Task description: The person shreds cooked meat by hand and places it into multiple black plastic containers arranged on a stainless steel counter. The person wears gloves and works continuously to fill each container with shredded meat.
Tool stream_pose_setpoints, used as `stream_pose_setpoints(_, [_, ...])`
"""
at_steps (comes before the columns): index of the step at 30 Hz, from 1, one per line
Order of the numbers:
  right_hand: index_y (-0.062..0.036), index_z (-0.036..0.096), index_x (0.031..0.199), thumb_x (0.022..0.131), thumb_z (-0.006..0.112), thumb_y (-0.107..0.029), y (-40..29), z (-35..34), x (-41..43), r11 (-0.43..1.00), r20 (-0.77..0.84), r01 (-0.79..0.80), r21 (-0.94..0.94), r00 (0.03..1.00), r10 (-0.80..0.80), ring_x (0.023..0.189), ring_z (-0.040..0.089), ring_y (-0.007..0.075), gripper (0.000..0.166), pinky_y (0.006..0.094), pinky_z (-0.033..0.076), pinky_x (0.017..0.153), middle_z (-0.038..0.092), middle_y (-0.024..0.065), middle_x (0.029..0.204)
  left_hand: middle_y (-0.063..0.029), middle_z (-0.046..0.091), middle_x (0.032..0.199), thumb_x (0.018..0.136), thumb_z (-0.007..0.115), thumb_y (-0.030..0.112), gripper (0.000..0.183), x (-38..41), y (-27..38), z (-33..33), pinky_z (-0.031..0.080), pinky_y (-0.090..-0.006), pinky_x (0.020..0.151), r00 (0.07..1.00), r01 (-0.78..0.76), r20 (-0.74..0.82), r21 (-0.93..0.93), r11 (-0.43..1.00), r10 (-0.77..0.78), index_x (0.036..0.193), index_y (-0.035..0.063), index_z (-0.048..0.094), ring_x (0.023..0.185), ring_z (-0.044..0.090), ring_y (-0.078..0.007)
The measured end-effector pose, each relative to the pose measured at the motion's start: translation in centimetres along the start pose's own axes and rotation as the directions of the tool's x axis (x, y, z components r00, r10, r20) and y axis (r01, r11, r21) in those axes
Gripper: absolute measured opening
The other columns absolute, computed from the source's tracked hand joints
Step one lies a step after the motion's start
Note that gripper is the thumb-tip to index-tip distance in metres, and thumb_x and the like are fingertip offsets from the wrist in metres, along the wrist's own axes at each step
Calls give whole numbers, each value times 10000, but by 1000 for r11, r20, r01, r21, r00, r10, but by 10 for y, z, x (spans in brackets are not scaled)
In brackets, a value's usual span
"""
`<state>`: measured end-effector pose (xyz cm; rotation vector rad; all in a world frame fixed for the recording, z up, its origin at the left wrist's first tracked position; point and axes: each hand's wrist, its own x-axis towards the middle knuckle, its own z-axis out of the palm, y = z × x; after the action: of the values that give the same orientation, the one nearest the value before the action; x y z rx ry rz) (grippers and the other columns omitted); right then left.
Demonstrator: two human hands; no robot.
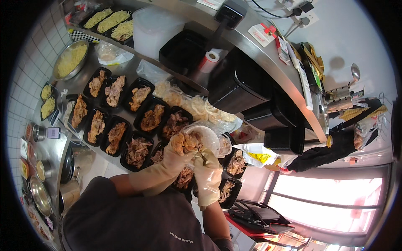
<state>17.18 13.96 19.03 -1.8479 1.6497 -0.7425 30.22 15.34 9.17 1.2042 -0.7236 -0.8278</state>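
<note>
Both my hands wear pale rubber gloves. My left hand (176, 157) is closed on a piece of cooked meat (183, 142). Beside it my right hand (207, 169) has its fingers bent in at the lower edge of the same meat; its fingertips are partly hidden. Just behind the hands is a round translucent plastic tub (209, 138). Around them on the steel counter stand black plastic trays; some hold a whole cooked piece, such as this one (116, 138), others torn meat (137, 152) or shredded meat (237, 163).
A metal bowl of yellow noodles (70, 59) stands at the far left. Bagged pale flat rounds (198, 108) lie behind the trays. Stacked black containers (240, 88) hang over the back right, near a steel shelf edge (282, 72). A label roll (209, 61) is on the shelf.
</note>
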Motion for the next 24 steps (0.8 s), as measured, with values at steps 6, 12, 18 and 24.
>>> stream_pose_setpoints(6, [-68,825,1259,1054,737,-173,-14,22,6,992,-55,11,-128,998,-18,1051,835,461,246,533,661,889,840,280,1113,-44,809,1196,880,937,-8,536,7,2,-8,624,-308,983,998,1,-58,95,995,4,1345,27,673,1088,764,-128])
stream_pose_setpoints(12, [-27,751,1377,1108,665,-33,-5,17,23,962,40,-111,251,994,104,883,824,255,283,394,664,772,845,172,1090,-41,814,1173,887,926,-16,500,15,-11,-18,626,-306,967,986,-71,-139,116,991,87,1323,36,687,1071,761,-122])
stream_pose_setpoints(18, [4,623,1605,1075,626,101,8,-6,45,972,142,-111,207,986,82,1131,802,224,539,337,650,996,809,176,1353,-39,785,1198,922,874,-53,417,19,-1,-20,637,-328,932,983,71,-149,-230,971,-108,1289,55,709,1067,758,-149])
stream_pose_setpoints(24, [32,544,1703,1127,666,40,-15,-37,15,858,397,-134,496,914,-86,1324,766,250,589,372,643,1088,742,189,1549,-93,775,1260,1014,796,-7,398,18,59,-15,695,-383,905,774,597,219,-566,569,-594,1394,60,701,1088,800,-238])
